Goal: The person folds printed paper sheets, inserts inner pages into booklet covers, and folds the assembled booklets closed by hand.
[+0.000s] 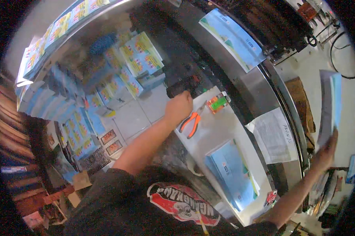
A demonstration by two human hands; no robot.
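My left hand [179,107] is closed at the far left edge of a white board [203,151], beside a dark machine part; what its fingers grip, if anything, is hidden. Just right of it, pliers [190,125] with orange-and-black handles lie on the board, next to a small green-and-orange packet [218,104]. Out to the right, my right hand [326,154] holds the near end of some blue printed sheets [335,100], tilted on edge. Between my arms, a stack of similar blue sheets [232,173] rests on the board.
Another blue printed sheet [232,39] lies on the dark machine ahead. A white paper with writing [273,135] sits right of the board. Stacks of colourful printed cards [142,55] stand on the tiled floor [134,116] at left. A black cable [332,55] loops at far right.
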